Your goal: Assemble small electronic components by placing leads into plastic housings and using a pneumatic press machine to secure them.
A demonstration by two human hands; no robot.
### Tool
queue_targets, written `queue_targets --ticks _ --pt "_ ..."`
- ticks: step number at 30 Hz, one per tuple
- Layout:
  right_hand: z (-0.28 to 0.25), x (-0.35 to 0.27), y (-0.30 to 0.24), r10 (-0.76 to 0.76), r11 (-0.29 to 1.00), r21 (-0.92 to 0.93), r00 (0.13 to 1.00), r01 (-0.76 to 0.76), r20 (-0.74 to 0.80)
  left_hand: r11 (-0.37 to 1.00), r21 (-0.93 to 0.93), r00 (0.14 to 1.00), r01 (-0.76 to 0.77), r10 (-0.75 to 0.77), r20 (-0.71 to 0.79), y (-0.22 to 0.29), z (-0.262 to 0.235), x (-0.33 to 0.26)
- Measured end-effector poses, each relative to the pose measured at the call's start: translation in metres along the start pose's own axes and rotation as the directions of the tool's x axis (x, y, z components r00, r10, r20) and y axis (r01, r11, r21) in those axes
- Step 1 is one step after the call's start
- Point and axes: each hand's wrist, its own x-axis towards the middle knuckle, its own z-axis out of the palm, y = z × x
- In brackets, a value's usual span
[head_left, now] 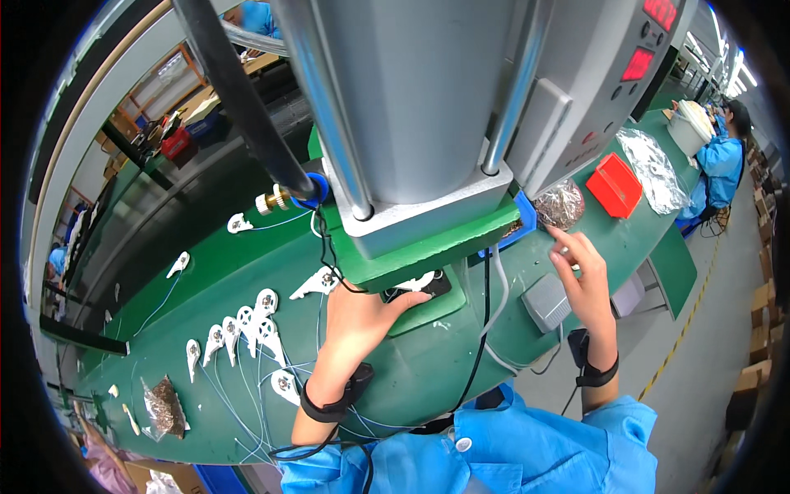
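Left hand [355,317] pressing flat a white part [420,282] under the press [428,123], long axis pointing right, right hand [586,280] loosely spread beside it, green bench [428,370], factory line.

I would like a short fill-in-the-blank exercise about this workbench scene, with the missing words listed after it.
1. The left hand rests under the grey press, on a ____ base plate.
2. The right hand reaches toward a clear bag beside a ____ bin.
3. The white parts with thin wires lie to the ____ of the left hand.

Missing words: green; red; left
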Motion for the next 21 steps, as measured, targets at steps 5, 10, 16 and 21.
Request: queue_targets --ticks 5,10,16,21 --pt "0.038 -0.022 0.064 0.028 0.975 -0.217 0.993 -0.052 -0.112 0.999 0.012 0.999 -0.034 0.034 -0.028 0.0 0.002 0.002" --pt "0.054 -0.029 0.08 0.016 0.98 -0.19 0.975 -0.059 -0.22 0.999 0.03 0.997 -0.024 0.026 -0.071 -0.002 0.008 0.0" --pt "0.046 -0.024 0.078 -0.072 0.979 -0.197 0.989 0.046 -0.127 0.999 0.025 0.996 0.023 -0.021 -0.092 -0.002 0.012 -0.002" --pt "0.005 0.012 0.034 -0.108 0.941 -0.291 0.967 0.175 0.23 0.997 0.023 0.984 -0.08 0.082 -0.157 -0.01 0.017 -0.002"
